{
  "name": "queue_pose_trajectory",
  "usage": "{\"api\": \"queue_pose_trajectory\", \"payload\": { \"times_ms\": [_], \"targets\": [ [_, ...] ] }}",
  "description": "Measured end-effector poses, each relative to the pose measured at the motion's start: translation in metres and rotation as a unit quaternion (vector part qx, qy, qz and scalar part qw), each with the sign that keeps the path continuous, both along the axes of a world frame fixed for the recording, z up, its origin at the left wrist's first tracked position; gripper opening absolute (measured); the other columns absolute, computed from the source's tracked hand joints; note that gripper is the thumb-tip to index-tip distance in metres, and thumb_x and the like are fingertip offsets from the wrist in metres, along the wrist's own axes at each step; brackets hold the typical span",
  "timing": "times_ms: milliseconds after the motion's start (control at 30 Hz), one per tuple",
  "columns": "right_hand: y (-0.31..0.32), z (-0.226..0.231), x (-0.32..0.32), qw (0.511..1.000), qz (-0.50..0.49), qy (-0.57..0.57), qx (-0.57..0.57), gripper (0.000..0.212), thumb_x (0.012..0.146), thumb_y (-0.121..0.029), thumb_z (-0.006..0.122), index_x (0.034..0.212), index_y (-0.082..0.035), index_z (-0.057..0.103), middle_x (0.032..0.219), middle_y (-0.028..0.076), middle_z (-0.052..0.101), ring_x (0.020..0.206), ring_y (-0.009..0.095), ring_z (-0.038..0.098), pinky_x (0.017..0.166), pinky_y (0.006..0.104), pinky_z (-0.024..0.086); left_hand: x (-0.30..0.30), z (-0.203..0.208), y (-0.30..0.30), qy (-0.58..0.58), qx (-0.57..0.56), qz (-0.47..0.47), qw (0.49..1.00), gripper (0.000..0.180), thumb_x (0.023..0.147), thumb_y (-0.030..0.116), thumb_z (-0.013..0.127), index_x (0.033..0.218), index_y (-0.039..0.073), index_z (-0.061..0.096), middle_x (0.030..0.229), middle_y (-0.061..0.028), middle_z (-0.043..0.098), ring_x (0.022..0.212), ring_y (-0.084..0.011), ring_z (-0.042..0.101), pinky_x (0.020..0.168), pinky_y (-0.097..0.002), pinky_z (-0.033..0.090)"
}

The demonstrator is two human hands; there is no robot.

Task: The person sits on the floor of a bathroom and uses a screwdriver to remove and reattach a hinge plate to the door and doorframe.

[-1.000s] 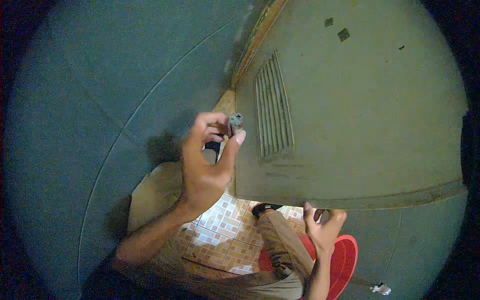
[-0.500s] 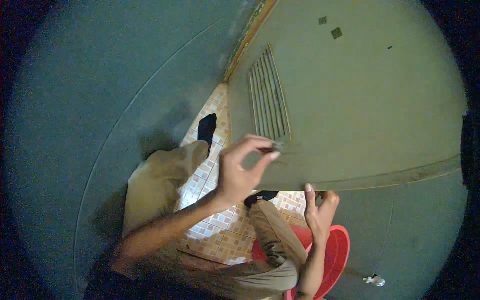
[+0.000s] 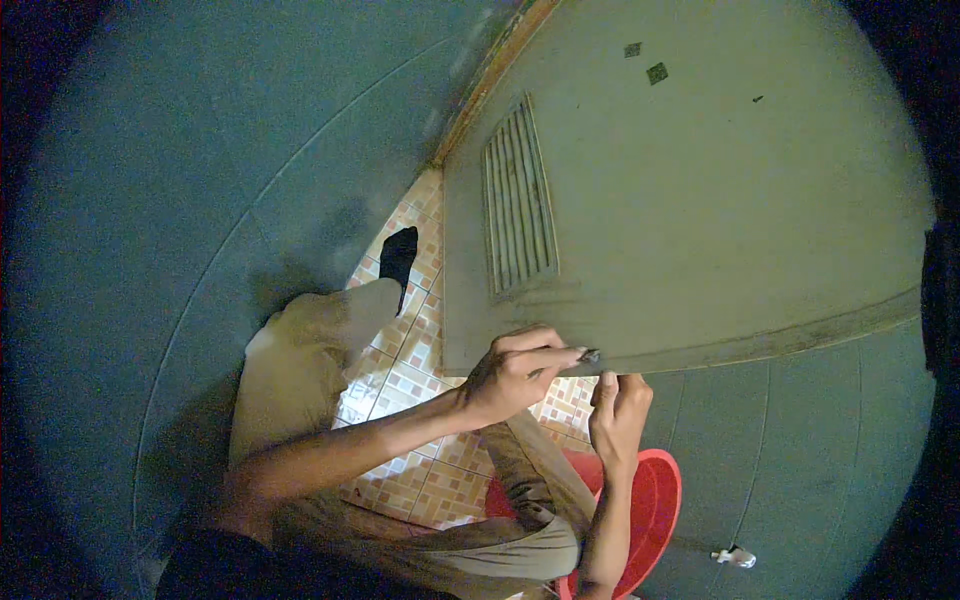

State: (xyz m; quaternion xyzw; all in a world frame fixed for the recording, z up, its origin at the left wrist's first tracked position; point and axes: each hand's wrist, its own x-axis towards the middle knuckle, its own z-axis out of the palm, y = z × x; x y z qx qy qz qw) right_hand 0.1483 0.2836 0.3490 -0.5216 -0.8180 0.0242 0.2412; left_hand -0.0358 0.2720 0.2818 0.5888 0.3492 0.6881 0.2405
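Note:
A pale olive door (image 3: 680, 220) fills the upper right, with a slatted vent (image 3: 520, 195) set in it. Pinched at the fingertips of my left hand (image 3: 515, 375) is a small crumpled dark-grey piece (image 3: 591, 356), too small to name. The piece is beside the door's near edge, where a grimy band runs along the face. Just right of it, my right hand (image 3: 620, 415) grips that edge, its thumb up and its fingers curled round, partly hidden.
A red plastic tub (image 3: 655, 510) stands by my right forearm. Below are patterned floor tiles (image 3: 400, 390) and my dark-socked foot (image 3: 399, 255). Green-grey walls (image 3: 200, 200) close in at left and lower right. A small white object (image 3: 735, 556) is against the right wall.
My left hand has moved right and down from beside the vent to the door's near edge, still pinching the small grey piece. My right hand stays on the edge.

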Motion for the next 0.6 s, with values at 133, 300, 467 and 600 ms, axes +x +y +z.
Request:
{"api": "queue_pose_trajectory", "payload": {
  "times_ms": [133,300,467,600],
  "targets": [
    [0.0,-0.005,0.007,0.999,-0.025,-0.026,0.011,0.057,0.105,-0.041,0.041,0.069,0.002,0.051,0.055,0.011,0.052,0.05,0.023,0.052,0.053,0.0387,0.04,0.002,-0.051,0.001,0.024,-0.054,-0.005,0.998,0.029,0.079,-0.012,0.061,0.103,-0.001,0.073,0.084,-0.0137,0.067,0.073,-0.0277,0.067,0.064,-0.0343,0.053],
    [0.002,-0.006,0.018,0.999,-0.045,-0.007,0.002,0.057,0.106,-0.04,0.04,0.069,0.002,0.05,0.054,0.011,0.051,0.05,0.021,0.052,0.052,0.0369,0.04,0.011,-0.091,0.01,-0.057,-0.217,0.033,0.974,0.017,0.084,-0.002,0.067,0.099,-0.003,0.073,0.082,-0.0185,0.069,0.071,-0.0302,0.067,0.064,-0.0351,0.051],
    [-0.002,0.005,0.007,0.99,-0.101,0.054,-0.08,0.046,0.1,-0.03,0.05,0.071,0.006,0.052,0.066,0.024,0.054,0.065,0.04,0.05,0.063,0.05,0.037,0.002,-0.041,0.03,-0.051,-0.142,0.013,0.989,0.017,0.084,-0.003,0.066,0.1,-0.003,0.073,0.083,-0.0165,0.069,0.075,-0.0296,0.07,0.066,-0.0349,0.052],
    [-0.006,0.009,0.003,0.986,-0.103,0.075,-0.106,0.046,0.1,-0.03,0.05,0.07,0.005,0.052,0.063,0.021,0.053,0.064,0.038,0.051,0.061,0.0486,0.037,-0.002,-0.026,0.042,-0.049,-0.059,0.0,0.997,0.024,0.083,-0.007,0.064,0.104,-0.001,0.073,0.088,-0.0153,0.071,0.078,-0.03,0.07,0.07,-0.0351,0.055]
  ]
}}
